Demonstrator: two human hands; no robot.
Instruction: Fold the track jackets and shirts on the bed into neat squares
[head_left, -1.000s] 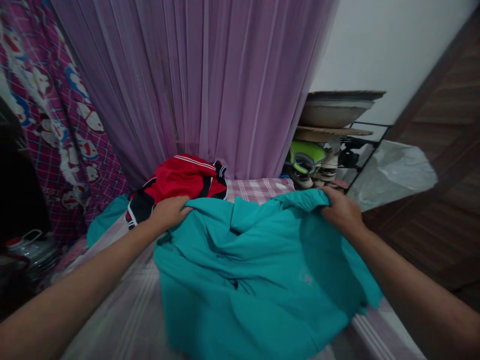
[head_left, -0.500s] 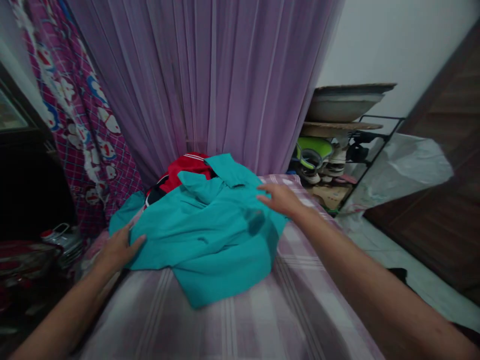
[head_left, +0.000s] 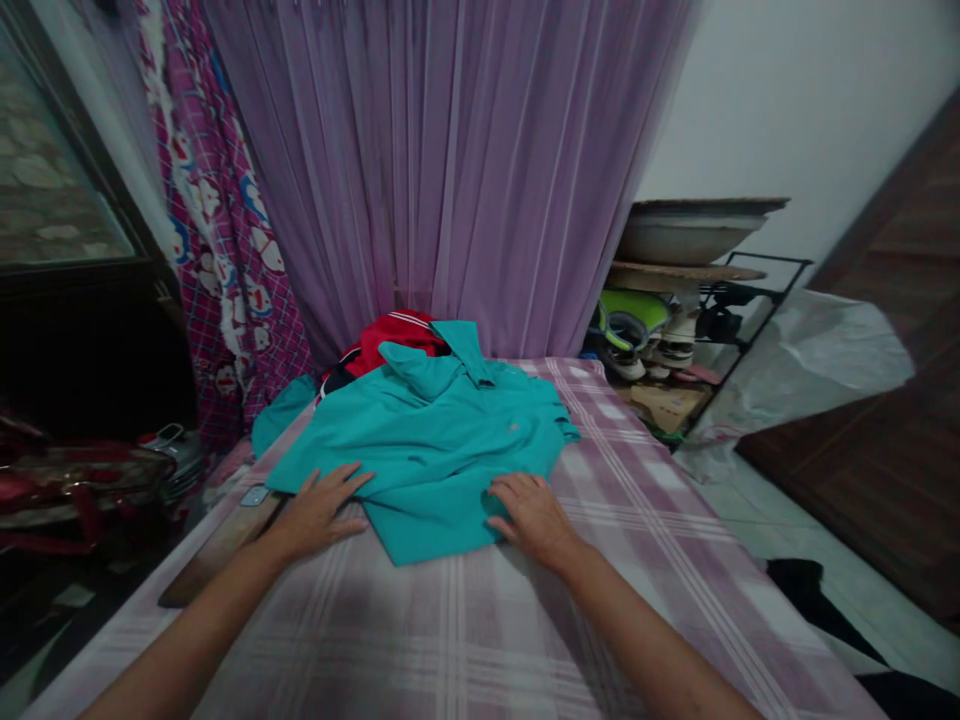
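A teal collared shirt (head_left: pixel 442 440) lies rumpled on the checked cloth of the table, its collar toward the curtain. My left hand (head_left: pixel 322 512) rests at the shirt's near left edge, fingers spread and holding nothing. On the near right part of the shirt sits my right hand (head_left: pixel 531 515), fingers slightly bent and thumb apart, with no cloth pinched. Behind the shirt is a red garment (head_left: pixel 394 338) with white stripes, partly covered. What looks like a phone (head_left: pixel 217 550) lies beside my left forearm, which partly hides it.
Purple curtains (head_left: pixel 480 180) hang behind the table (head_left: pixel 450 650), with a patterned curtain (head_left: pixel 225 250) at the left. A rack (head_left: pixel 757 340) with shoes and basins stands to the right, a plastic bag (head_left: pixel 817 350) hanging from it. At the lower left is a red bag (head_left: pixel 82 500).
My right hand has come down from near the collar to the shirt's near right part. My left hand has moved right along the near edge. The view has shifted, uncovering the phone-like object.
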